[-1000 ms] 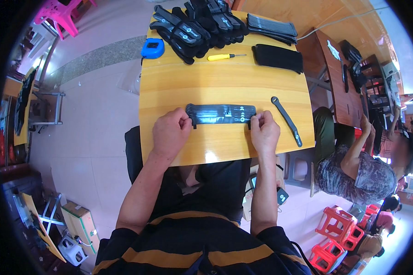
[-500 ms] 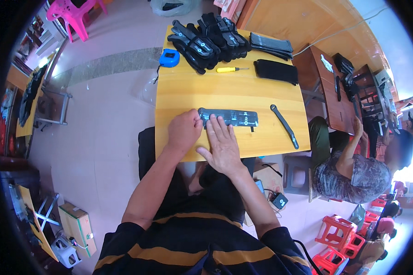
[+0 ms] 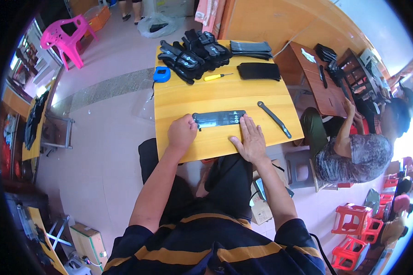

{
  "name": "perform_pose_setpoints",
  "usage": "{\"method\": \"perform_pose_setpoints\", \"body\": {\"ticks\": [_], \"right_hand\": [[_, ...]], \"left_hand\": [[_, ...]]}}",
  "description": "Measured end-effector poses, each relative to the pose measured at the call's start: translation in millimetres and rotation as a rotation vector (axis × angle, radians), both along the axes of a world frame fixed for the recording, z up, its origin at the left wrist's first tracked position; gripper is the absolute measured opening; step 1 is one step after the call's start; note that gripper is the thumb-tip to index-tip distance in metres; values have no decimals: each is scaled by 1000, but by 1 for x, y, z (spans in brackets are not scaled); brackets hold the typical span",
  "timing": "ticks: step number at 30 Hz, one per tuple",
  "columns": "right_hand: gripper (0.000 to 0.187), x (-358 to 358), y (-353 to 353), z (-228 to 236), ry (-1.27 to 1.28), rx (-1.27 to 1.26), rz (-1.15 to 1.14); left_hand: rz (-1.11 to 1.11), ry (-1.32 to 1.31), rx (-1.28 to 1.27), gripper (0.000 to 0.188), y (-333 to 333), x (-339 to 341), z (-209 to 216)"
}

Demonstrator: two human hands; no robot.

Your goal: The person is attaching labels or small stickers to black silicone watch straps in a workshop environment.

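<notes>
A long, flat, glossy black packet (image 3: pixel 218 118) with pale print at its right end lies on the near part of the yellow table. My left hand (image 3: pixel 182 133) is closed at the packet's left end, thumb and fingers pinching its edge. Across the right end rest the outstretched fingers of my right hand (image 3: pixel 251 140), palm down and thumb spread, hiding that corner. To the right of this hand, a narrow black strap (image 3: pixel 274 120) with a rounded end lies slantwise on the table.
Along the far side of the yellow table (image 3: pixel 179 98) are bundled black straps (image 3: pixel 188 58), a blue tape measure (image 3: pixel 161 74), a yellow screwdriver (image 3: pixel 213 77), a black pouch (image 3: pixel 259 71) and stacked flat packets (image 3: pixel 251 48). A seated person (image 3: pixel 353 153) works at a brown table on the right.
My right hand has slid rightward from the packet's middle to its right end. My left hand stays at the left end. The whole view has shifted slightly.
</notes>
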State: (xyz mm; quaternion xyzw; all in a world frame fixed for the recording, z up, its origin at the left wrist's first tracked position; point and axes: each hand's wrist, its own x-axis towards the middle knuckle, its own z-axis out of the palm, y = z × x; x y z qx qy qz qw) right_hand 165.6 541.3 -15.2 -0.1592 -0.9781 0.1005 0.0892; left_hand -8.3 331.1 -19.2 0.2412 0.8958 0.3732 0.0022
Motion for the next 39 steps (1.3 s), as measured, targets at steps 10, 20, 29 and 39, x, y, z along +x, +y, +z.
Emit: {"method": "perform_pose_setpoints", "body": {"ticks": [10, 20, 29, 39], "right_hand": [[91, -9, -26, 11, 123, 64, 73], [49, 17, 67, 4, 421, 50, -213], [28, -6, 116, 6, 171, 5, -515], [25, 39, -18, 72, 600, -395, -78]], "left_hand": [[-24, -27, -13, 11, 3, -5, 0], [-17, -3, 34, 15, 0, -4, -4], [-69, -363, 647, 10, -20, -7, -22], [-344, -525, 573, 27, -6, 64, 84]]}}
